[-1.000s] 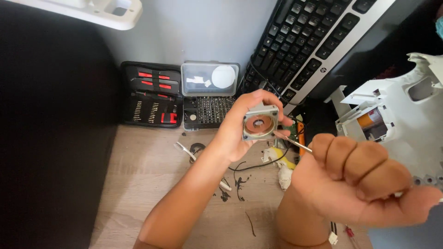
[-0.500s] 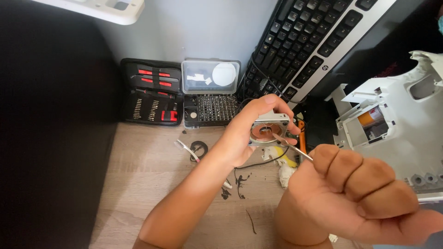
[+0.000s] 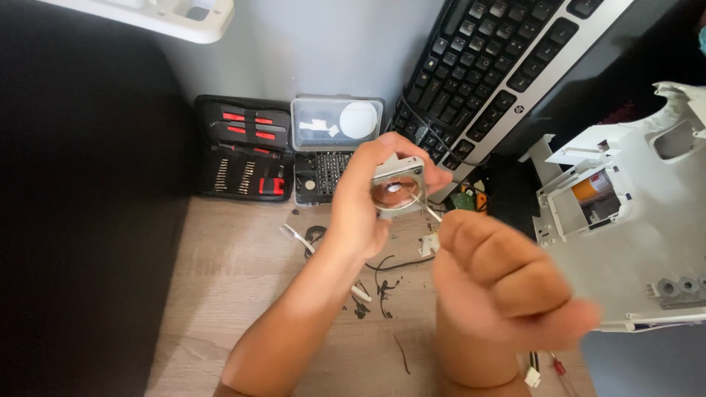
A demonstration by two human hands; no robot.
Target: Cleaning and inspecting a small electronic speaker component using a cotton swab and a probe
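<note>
Above the tabletop your left hand pinches the small square fan; your right hand, fisted on a thin tool, could slip and gouge it.

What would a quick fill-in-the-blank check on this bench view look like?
The left hand holds a small square ____. The right hand points a thin metal tool at its ____. A black ____ leans against the wall behind. The open bit kit lies on the wooden ____.

Missing: fan; centre; keyboard; desk
</note>
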